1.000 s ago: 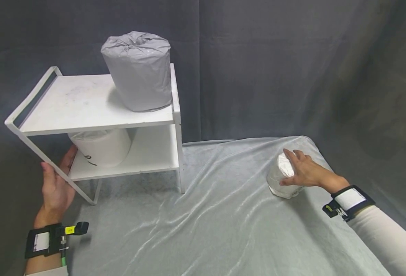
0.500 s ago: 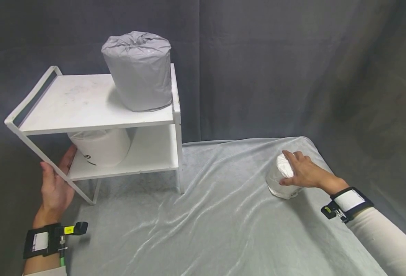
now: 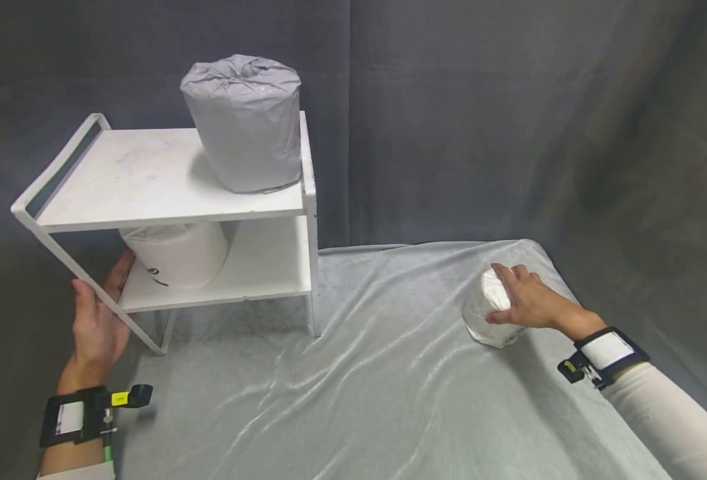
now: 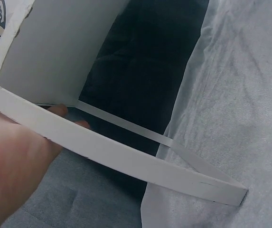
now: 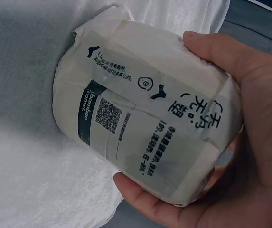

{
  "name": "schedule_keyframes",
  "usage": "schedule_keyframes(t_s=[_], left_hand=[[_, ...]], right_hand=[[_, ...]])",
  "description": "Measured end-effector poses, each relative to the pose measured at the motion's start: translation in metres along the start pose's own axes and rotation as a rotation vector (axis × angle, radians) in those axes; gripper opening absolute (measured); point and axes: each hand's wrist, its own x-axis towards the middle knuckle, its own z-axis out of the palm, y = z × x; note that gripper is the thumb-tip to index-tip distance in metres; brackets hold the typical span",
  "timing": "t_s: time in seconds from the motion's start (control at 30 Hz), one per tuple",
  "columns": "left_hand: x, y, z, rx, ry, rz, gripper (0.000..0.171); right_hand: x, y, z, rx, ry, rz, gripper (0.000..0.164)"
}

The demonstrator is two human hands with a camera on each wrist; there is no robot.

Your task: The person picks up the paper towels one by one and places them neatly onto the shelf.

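In the head view my left hand [image 3: 98, 327] holds the left side leg of a white two-tier shelf rack [image 3: 137, 177], its thumb in front and its fingers behind. The left wrist view shows fingertips behind that leg, by the lower board. Far to the right, my right hand [image 3: 530, 300] grips a paper-wrapped toilet roll [image 5: 136, 114] standing on the cloth. Thumb and fingers lie on opposite sides of the roll in the right wrist view, where black print and a QR code face the camera.
A larger grey-white wrapped roll [image 3: 242, 127] stands on the upper board at the right end. Another white wrapped roll [image 3: 179, 260] sits on the lower board, partly hidden by the upper one. A pale grey cloth [image 3: 353, 400] covers the table; dark curtains [image 3: 449, 120] hang behind.
Very little differs. The view has shifted slightly, and the right hand with the toilet roll appears a touch lower and further left. The left hand keeps its hold on the rack.
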Motion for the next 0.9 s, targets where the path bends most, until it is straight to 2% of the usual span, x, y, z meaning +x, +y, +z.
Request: schedule_keyframes(t_s=[0.33,0.67,0.9], left_hand=[[-0.001,0.0,0.0,-0.032,0.019,0.028,0.078],[-0.001,-0.001,-0.002,0.002,0.006,-0.033,0.083],[-0.001,-0.001,-0.002,-0.009,0.0,-0.015,0.083]], right_hand=[[0.001,0.0,0.003,-0.037,0.04,-0.021,0.111],[-0.002,-0.003,-0.001,-0.027,0.033,-0.03,0.112],[-0.002,-0.016,-0.002,-0.024,0.053,-0.067,0.109]])
